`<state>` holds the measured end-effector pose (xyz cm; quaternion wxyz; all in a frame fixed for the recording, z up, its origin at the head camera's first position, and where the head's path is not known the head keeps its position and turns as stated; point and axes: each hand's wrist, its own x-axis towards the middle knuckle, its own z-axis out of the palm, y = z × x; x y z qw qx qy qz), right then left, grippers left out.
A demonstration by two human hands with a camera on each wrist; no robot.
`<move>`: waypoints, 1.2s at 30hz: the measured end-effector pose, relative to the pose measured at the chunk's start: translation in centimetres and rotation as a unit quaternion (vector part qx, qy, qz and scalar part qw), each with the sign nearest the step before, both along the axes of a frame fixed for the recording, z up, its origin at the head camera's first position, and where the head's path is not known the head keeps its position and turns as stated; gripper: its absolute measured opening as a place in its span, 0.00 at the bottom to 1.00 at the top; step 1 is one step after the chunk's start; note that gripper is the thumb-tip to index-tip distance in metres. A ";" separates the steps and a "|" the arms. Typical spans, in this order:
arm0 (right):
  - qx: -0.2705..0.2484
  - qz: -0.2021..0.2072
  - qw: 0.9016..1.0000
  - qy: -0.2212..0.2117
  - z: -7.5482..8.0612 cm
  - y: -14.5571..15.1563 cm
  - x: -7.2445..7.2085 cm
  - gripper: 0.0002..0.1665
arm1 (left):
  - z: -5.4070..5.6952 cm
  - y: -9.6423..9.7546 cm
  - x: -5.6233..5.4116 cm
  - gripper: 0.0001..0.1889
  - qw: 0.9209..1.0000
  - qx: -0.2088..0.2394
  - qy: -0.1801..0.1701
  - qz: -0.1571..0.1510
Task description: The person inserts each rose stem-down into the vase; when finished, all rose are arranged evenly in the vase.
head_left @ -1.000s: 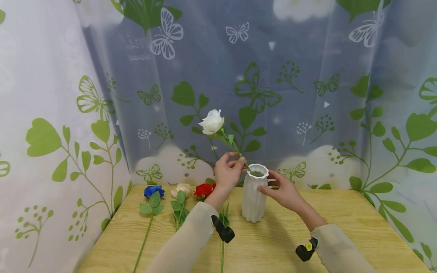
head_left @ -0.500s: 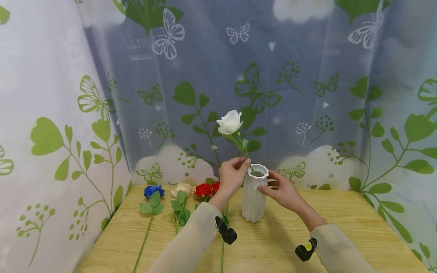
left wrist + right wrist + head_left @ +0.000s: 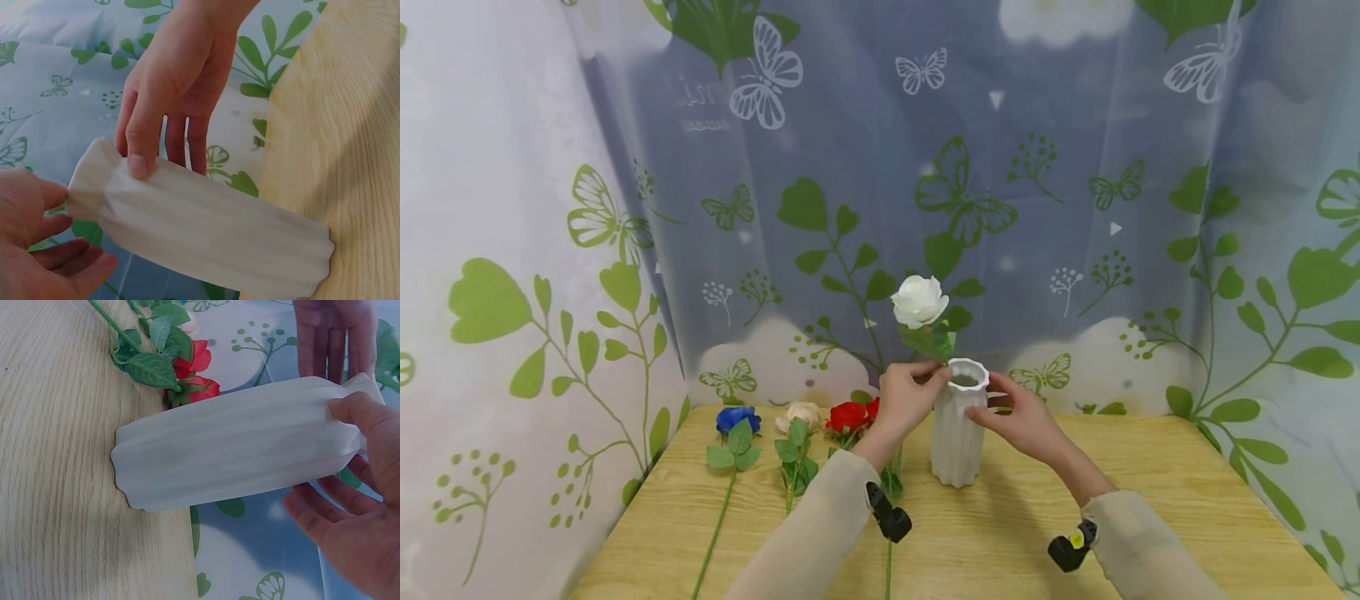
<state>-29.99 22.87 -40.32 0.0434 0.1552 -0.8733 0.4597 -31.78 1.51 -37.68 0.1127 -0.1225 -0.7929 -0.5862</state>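
One rose point(image 3: 920, 302), left hand point(image 3: 910, 402) pinching it, meets the mouth of the vase point(image 3: 957, 446) the right hand point(image 3: 1028, 423) holds.

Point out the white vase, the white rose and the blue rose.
White vase point(image 3: 957, 437), head view: middle of its ribbed body.
White rose point(image 3: 920, 302), head view: its bloom.
Blue rose point(image 3: 737, 419), head view: its bloom.

Two faint lines of lettering point(image 3: 701, 93) on the blue-grey backdrop point(image 3: 842, 108), upper left, too blurred to read
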 end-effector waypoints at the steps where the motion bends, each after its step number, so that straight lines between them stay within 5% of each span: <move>1: 0.000 0.000 1.000 0.000 0.0 0.0 0.0 0.46 | -0.2 -0.1 0.0 0.15 1.000 0.004 -0.005 -0.007; 13: 0.000 -0.002 1.000 -0.001 0.1 -0.2 0.0 0.45 | -2.3 -4.1 0.6 0.15 0.997 -0.028 0.005 -0.073; 19: 0.001 -0.002 1.000 -0.002 0.2 -0.2 0.0 0.45 | -4.2 -7.7 1.0 0.17 0.997 -0.023 -0.027 -0.063; 27: 0.001 -0.006 1.000 -0.007 0.2 0.0 0.0 0.46 | -5.3 -12.5 1.7 0.23 0.987 0.068 -0.128 -0.076; 36: -0.003 -0.004 1.000 -0.011 0.0 -0.1 0.0 0.46 | -6.4 -18.1 1.8 0.26 0.981 0.092 -0.159 -0.064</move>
